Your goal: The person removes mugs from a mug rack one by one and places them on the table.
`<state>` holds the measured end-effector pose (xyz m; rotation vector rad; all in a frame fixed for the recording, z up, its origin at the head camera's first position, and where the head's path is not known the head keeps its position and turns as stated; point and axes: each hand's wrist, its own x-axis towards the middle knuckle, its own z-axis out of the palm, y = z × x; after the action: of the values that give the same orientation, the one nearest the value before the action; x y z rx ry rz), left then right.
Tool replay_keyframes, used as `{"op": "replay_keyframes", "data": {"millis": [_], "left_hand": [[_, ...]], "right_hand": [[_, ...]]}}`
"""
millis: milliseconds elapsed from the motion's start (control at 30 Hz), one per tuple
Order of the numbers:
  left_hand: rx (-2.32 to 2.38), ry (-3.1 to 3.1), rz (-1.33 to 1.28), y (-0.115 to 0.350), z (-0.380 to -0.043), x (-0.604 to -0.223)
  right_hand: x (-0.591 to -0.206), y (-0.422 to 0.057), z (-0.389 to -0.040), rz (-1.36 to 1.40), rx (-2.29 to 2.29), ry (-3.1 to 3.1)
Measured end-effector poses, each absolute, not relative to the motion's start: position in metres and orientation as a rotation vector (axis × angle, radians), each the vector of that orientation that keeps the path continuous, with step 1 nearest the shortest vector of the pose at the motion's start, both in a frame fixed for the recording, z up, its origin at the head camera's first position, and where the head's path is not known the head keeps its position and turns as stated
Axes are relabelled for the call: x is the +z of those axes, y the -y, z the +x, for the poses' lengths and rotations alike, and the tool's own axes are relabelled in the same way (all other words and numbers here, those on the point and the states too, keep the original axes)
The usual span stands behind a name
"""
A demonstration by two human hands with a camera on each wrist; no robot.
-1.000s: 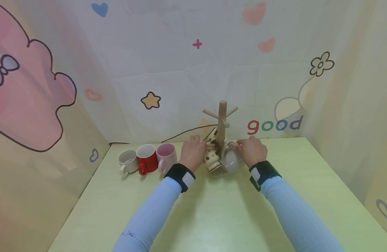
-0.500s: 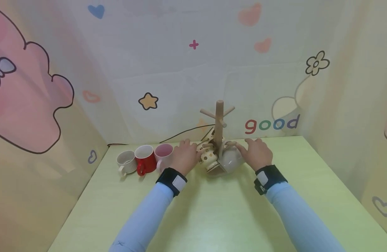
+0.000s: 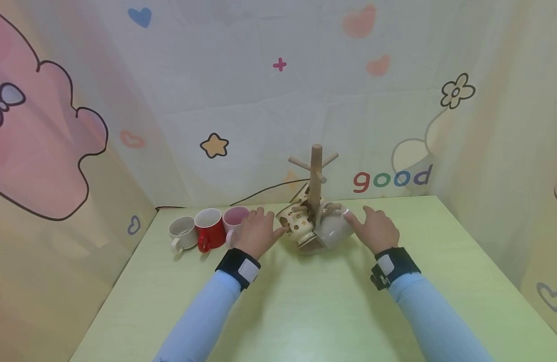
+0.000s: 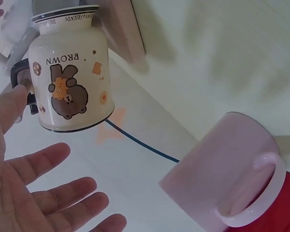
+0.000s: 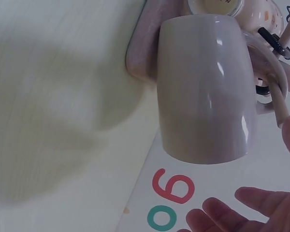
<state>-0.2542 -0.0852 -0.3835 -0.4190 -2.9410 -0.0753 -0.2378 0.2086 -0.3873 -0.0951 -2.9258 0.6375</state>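
A wooden mug tree stands near the back of the table. On its lower pegs hang a cream mug with a bear print and a plain light-grey mug, both tilted; another cream patterned mug is partly hidden behind the post. My left hand is just left of the bear mug, fingers spread and holding nothing; in the left wrist view its thumb overlaps the black handle. Right of the grey mug, my right hand has its fingers extended, thumb near the peg tip.
Left of the mug tree, a pink mug, a red mug and a ribbed white cup stand in a row, the pink one close beside my left hand. A printed curtain backs the table.
Both hands have let go and drawn apart, the left moving left and the right moving right. The bear mug and grey mug stay hanging on their pegs.
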Motion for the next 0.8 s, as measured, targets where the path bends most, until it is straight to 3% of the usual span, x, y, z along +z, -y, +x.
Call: {"op": "replay_keyframes", "data": {"millis": [800], "left_hand": [[-0.121,3.028,-0.422,0.093,-0.235,-0.419]], "right_hand": [[-0.423,-0.200,-0.231,-0.219,0.987,3.059]]}}
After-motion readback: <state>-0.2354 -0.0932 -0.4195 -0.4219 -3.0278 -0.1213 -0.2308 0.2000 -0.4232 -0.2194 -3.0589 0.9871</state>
